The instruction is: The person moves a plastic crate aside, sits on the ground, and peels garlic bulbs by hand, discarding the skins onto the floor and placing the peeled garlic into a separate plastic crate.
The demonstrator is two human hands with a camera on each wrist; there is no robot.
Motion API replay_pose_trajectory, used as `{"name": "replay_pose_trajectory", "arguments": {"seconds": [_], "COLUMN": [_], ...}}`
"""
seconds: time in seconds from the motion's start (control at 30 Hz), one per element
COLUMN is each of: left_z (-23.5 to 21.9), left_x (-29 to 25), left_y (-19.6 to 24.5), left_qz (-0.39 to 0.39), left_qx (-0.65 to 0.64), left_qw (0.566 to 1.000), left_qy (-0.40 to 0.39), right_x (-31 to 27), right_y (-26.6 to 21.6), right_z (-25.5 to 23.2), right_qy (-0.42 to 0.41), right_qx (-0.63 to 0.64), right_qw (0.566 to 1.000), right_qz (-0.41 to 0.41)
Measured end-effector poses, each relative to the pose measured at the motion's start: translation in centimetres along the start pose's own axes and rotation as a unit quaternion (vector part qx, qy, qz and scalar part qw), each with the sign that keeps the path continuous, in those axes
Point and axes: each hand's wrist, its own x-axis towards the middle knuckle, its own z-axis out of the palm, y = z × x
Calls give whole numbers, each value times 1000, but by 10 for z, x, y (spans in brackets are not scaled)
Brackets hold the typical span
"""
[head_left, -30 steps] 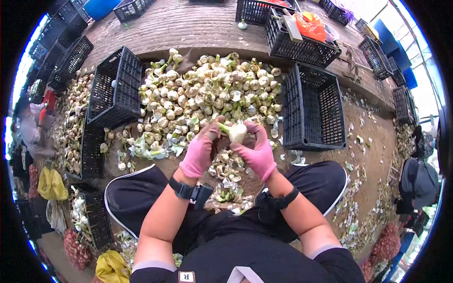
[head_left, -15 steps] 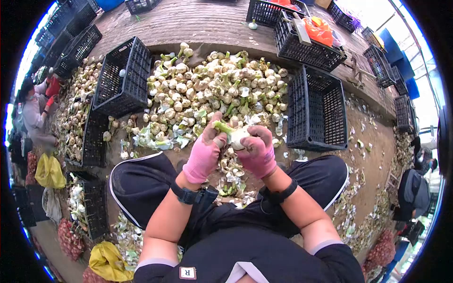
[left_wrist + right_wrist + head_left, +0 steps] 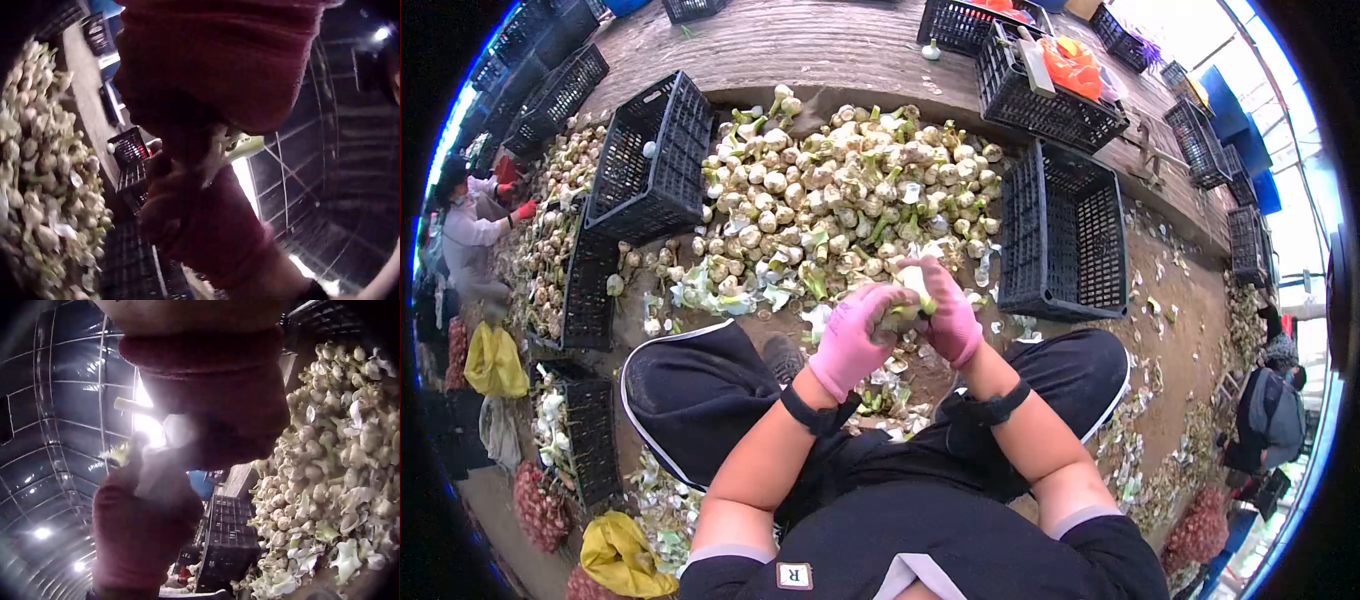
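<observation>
Both my hands wear pink gloves and meet in front of my knees in the head view. My left hand point(image 3: 862, 330) curls over a white garlic bulb point(image 3: 912, 288) with a green stalk. My right hand point(image 3: 948, 312) grips the same bulb from the other side. Just beyond my hands a big heap of garlic bulbs point(image 3: 850, 190) lies on the ground. In the left wrist view the left hand point(image 3: 219, 56) fills the top, the bulb point(image 3: 234, 147) shows beneath it, and the right hand point(image 3: 206, 231) is below. The right wrist view shows the right hand point(image 3: 212, 394) above the left hand point(image 3: 137, 531).
Black plastic crates stand to the left point(image 3: 645, 165) and right point(image 3: 1060, 235) of the heap; another crate point(image 3: 1050, 80) behind holds an orange bag. Peel scraps point(image 3: 890, 400) litter the ground between my legs. A person point(image 3: 470, 235) works at the far left, and a yellow bag point(image 3: 615, 555) lies low left.
My hands have drawn closer together and nearer my body. The left hand has rolled over the bulb, so the green stalk that stuck out to the left is now mostly covered.
</observation>
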Motion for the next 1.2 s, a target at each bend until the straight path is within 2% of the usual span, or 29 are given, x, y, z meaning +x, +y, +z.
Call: {"name": "replay_pose_trajectory", "arguments": {"seconds": [0.03,0.07,0.1,0.13,0.17,0.2,0.27,0.33,0.37,0.4,0.47,0.5,0.53,0.6,0.63,0.67,0.7,0.73,0.77,0.8,0.83,0.87,0.93,0.97,1.0,1.07,1.2], "left_z": [7,5,-3,-9,-5,-5,-7,-5,-5,-8,-9,-8,-5,-2,2,7,16,18,20,21,23,21,13,10,9,8,10], "left_x": [-5,-4,0,4,4,4,4,1,-3,1,-1,-6,-8,-4,-1,-1,-4,-5,-5,-5,-3,-2,-1,0,0,0,-1], "left_y": [4,-1,-6,-11,-24,-30,-40,-62,-81,-81,-70,-65,-62,-39,-25,-16,-13,-13,-14,-13,-9,-11,-17,-17,-16,-13,-14], "left_qz": [-121,-122,-162,-202,-198,-199,-292,-337,-344,-339,-358,-282,-185,-133,-153,-168,-137,-137,-102,-66,-83,-83,25,42,43,64,54], "left_qx": [-218,-220,-263,-304,-318,-317,-316,-230,-54,124,322,316,256,58,-88,-232,-237,-238,-114,11,-23,-23,112,133,133,137,117], "left_qw": [968,968,951,931,926,926,898,906,934,932,870,901,947,989,983,957,962,962,988,997,993,993,993,990,990,988,990], "left_qy": [13,12,14,16,52,53,86,115,74,30,-105,-90,-54,-35,-42,-47,-15,-15,9,31,78,76,38,33,32,34,52], "right_x": [1,1,-2,1,3,6,2,-5,-6,-7,-5,-6,-3,-3,-4,-6,-6,-6,-7,-7,-4,-2,-2,-3,-3,-3,-7], "right_y": [3,7,30,13,-5,-19,-22,-29,-25,-17,-4,-7,11,18,21,27,26,26,25,22,20,17,13,25,24,21,26], "right_z": [-7,-12,-13,-10,-6,-4,-3,-1,-2,-2,-4,-5,-4,-4,-4,-4,-3,-1,0,1,1,0,-2,0,1,1,-5], "right_qy": [-5,-10,-35,-35,-40,-48,-81,-136,-136,-126,-106,-42,10,74,76,98,118,117,113,110,105,107,73,96,96,125,118], "right_qx": [152,297,288,289,292,295,315,314,314,307,291,335,305,326,325,276,226,226,245,264,245,245,111,83,84,-46,-132], "right_qw": [978,911,921,920,913,905,894,889,889,901,923,905,921,915,915,931,944,944,938,930,941,941,968,977,977,984,968], "right_qz": [146,287,260,261,282,301,308,303,304,281,231,259,242,226,225,217,209,209,219,229,209,209,212,173,172,115,176]}}
